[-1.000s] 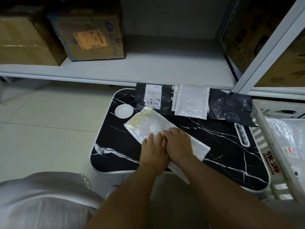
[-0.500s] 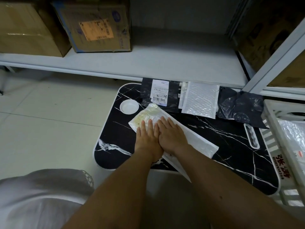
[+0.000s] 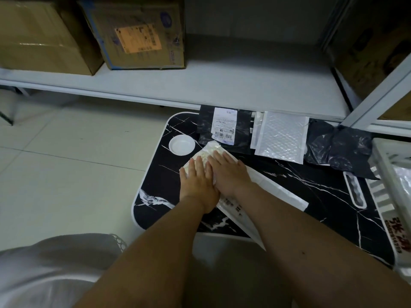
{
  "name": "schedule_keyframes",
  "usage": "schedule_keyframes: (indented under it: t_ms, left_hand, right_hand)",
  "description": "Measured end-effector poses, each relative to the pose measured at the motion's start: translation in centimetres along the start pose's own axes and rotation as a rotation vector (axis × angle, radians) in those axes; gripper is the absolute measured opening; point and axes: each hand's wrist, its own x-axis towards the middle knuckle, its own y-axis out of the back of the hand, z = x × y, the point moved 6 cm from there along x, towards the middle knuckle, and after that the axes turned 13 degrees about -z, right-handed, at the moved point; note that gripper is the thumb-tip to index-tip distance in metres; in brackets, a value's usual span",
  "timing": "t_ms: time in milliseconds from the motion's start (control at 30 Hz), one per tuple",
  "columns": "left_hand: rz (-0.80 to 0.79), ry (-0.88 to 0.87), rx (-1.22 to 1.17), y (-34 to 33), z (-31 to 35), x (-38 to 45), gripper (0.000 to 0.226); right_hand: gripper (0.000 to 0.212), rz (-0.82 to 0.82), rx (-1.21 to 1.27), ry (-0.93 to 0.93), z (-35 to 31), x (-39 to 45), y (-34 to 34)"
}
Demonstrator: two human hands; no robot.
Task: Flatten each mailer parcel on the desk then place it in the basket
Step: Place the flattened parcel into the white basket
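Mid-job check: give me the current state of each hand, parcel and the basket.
left hand: flat, pressing the white mailer
right hand: flat, pressing beside it
white mailer: lying diagonally on the desk
black labelled mailer: lying untouched
bubble mailer: lying untouched
crumpled black mailer: not flattened
basket: holds a clear bag

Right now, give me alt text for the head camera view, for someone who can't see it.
Both hands, left hand and right hand, press flat side by side on a white mailer lying on a black marble-pattern desk. Behind it lie a black labelled mailer, a bubble mailer and a crumpled black bag; a white basket stands at right.
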Motion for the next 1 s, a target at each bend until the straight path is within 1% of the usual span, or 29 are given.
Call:
schedule_keyframes:
  t_ms: [100, 167, 233, 300, 367, 433, 467, 500, 567, 667, 767, 867, 1000]
  left_hand:
    - [-0.014, 0.013, 0.002, 0.1, 0.0, 0.1, 0.082]
    - [-0.029, 0.015, 0.001, 0.3, -0.1, 0.0, 0.085]
    - [-0.041, 0.024, 0.005, 0.6, -0.2, -0.2, 0.084]
    - [-0.044, 0.061, -0.001, 0.7, -0.1, -0.6, 0.08]
    - [-0.019, 0.135, -0.042, 0.9, -0.1, -1.2, 0.073]
    - [0.05, 0.193, -0.067, 1.3, 0.2, -2.2, 0.067]
    - [0.092, 0.194, -0.058, 1.4, 0.5, -2.6, 0.065]
    - [0.126, 0.161, -0.041, 1.5, 1.3, -3.0, 0.063]
    - [0.146, 0.023, 0.015, 1.3, 3.3, -3.7, 0.063]
    - [0.094, -0.188, 0.102, 0.1, 7.0, -4.8, 0.07]
    - [0.074, -0.318, 0.142, -0.8, 9.8, -5.6, 0.075]
    - [0.084, -0.391, 0.186, -1.4, 11.0, -6.0, 0.073]
    - [0.036, -0.4, 0.198, -1.8, 10.7, -5.7, 0.067]
  right_hand:
    - [0.054, -0.003, -0.021, -0.05, -0.4, -0.1, 0.1]
    - [0.052, 0.012, -0.029, -0.077, -0.9, -0.2, 0.4]
    - [0.051, 0.09, -0.004, -0.12, -1.2, -0.6, 0.9]
    - [0.051, 0.191, 0.079, -0.189, -0.9, -1.6, 0.8]
    - [0.054, 0.245, 0.137, -0.224, -0.2, -3.3, -0.3]
    - [0.058, 0.274, 0.156, -0.239, 1.0, -5.6, -1.6]
    - [0.06, 0.283, 0.158, -0.249, 1.7, -6.6, -2.2]
    - [0.062, 0.288, 0.16, -0.27, 2.5, -7.6, -2.7]
    - [0.062, 0.301, 0.164, -0.312, 3.8, -9.5, -3.4]
    - [0.058, 0.321, 0.176, -0.368, 5.2, -11.8, -4.3]
    - [0.059, 0.275, 0.199, -0.418, 6.1, -12.9, -6.0]
    - [0.061, 0.216, 0.196, -0.459, 7.3, -13.4, -7.8]
    - [0.061, 0.218, 0.171, -0.432, 7.4, -13.7, -8.0]
